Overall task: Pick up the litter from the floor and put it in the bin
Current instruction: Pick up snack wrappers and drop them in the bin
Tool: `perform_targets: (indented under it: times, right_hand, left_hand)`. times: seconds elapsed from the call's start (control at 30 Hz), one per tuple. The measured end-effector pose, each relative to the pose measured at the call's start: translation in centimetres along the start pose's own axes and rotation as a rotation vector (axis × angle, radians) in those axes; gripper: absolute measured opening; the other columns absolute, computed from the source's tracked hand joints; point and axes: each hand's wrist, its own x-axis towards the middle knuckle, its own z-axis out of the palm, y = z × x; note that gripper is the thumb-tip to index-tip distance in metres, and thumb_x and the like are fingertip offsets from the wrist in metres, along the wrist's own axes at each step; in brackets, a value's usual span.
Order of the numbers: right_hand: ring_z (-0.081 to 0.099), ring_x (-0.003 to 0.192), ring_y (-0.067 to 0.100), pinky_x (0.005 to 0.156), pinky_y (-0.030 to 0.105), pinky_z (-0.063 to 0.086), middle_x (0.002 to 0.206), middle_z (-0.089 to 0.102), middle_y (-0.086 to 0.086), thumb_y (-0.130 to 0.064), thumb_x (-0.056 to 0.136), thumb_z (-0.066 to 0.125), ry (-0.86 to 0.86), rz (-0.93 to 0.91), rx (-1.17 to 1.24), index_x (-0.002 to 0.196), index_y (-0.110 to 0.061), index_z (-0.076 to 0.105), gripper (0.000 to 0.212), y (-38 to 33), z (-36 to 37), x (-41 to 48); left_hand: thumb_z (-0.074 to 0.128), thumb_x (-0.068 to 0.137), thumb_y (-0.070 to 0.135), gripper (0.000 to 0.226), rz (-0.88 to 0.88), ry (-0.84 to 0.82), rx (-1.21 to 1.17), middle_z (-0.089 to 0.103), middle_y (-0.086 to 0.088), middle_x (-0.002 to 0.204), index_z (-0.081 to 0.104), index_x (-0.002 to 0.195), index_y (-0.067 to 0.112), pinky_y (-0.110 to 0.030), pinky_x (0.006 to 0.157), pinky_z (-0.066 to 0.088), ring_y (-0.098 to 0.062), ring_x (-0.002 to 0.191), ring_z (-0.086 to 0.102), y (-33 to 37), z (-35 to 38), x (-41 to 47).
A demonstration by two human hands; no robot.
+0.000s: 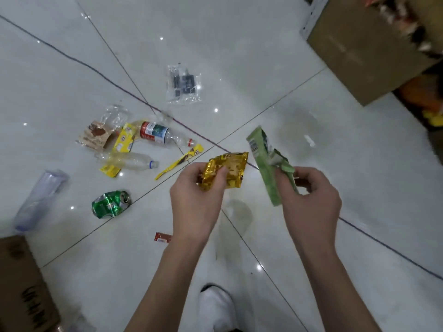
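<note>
- Far left, bottom corner: we note a cardboard box (21,283) with black writing on it, cut off by the frame edge.
- Just above it, a clear plastic case (40,200) lies on the white tiled floor (239,44).
- Main cluster of litter, on the floor left of centre: a brown paper packet (94,137), crumpled clear film (115,115), a yellow wrapper (124,140), a clear bottle (130,161) lying flat, and a red-labelled bottle (158,134) lying flat.
- Nearer us, a crushed green can (110,204) lies apart from the cluster.
- A small red sachet (163,237) lies beside the left forearm.
- A clear bag (183,83) with dark parts inside lies farther off.
- A yellow stick wrapper (179,161) lies just left of the left hand.
- Left hand (196,200): raised above the floor, thumb and fingers pinching a gold foil wrapper (227,171).
- A white shoe (217,305) shows at the bottom centre.
- Right hand (311,200): raised, fingers curled round a green packet (266,164). The two hands are apart and not touching.
- A small white scrap (309,140) lies on the floor beyond the right hand.
- Top right: a second cardboard box (359,51), its contents blurred.
</note>
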Motion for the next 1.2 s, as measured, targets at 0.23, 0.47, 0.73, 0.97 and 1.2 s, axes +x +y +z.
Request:
perform_targets:
  times: [0.23, 0.47, 0.73, 0.97, 1.2]
  right_hand:
    - [0.061, 0.086, 0.001, 0.072, 0.002, 0.038, 0.091, 0.07, -0.006, -0.037, 0.089, 0.077, 0.209, 0.0, 0.119, 0.089, -0.023, 0.072, 0.016, -8.3, -14.3, -1.5]
    - [0.062, 0.088, 0.004, 0.074, 0.0, 0.038, 0.09, 0.07, -0.007, -0.039, 0.088, 0.076, 0.41, 0.028, 0.185, 0.089, -0.026, 0.072, 0.013, -10.4, -29.7, -3.4]
    - [0.063, 0.09, 0.004, 0.078, 0.013, 0.044, 0.093, 0.071, -0.009, -0.036, 0.089, 0.076, 0.613, 0.108, 0.215, 0.091, -0.03, 0.071, 0.008, -3.5, -47.4, -5.8]
    - [0.066, 0.088, 0.014, 0.083, 0.038, 0.056, 0.093, 0.071, -0.005, -0.033, 0.088, 0.077, 0.796, 0.198, 0.2, 0.091, -0.029, 0.07, 0.008, 6.9, -60.9, -9.4]
    - [0.067, 0.086, 0.013, 0.082, 0.04, 0.058, 0.093, 0.071, -0.004, -0.034, 0.088, 0.078, 0.94, 0.345, 0.243, 0.091, -0.027, 0.071, 0.01, 18.2, -71.6, -13.9]
  left_hand:
    - [0.074, 0.087, 0.034, 0.013, 0.176, -0.153, 0.025, 0.064, 0.009, 0.078, 0.068, 0.084, 0.023, -0.011, 0.063, 0.039, -0.002, 0.07, 0.054, 15.6, 3.1, -8.0]
    - [0.074, 0.087, 0.036, 0.01, 0.321, -0.31, 0.062, 0.068, 0.012, 0.086, 0.068, 0.087, 0.029, -0.012, 0.069, 0.045, -0.002, 0.081, 0.061, 25.8, 9.4, -18.6]
    - [0.075, 0.087, 0.036, 0.014, 0.46, -0.495, 0.117, 0.067, 0.01, 0.083, 0.069, 0.087, 0.024, -0.01, 0.066, 0.044, -0.002, 0.077, 0.061, 29.2, 21.3, -32.8]
    - [0.075, 0.087, 0.035, 0.013, 0.5, -0.68, 0.18, 0.068, 0.01, 0.085, 0.07, 0.088, 0.024, -0.01, 0.067, 0.044, -0.001, 0.078, 0.061, 27.2, 32.5, -46.5]
    - [0.075, 0.087, 0.034, 0.014, 0.579, -0.833, 0.282, 0.062, 0.01, 0.075, 0.068, 0.084, 0.023, -0.008, 0.06, 0.038, -0.001, 0.069, 0.057, 22.9, 41.4, -58.9]
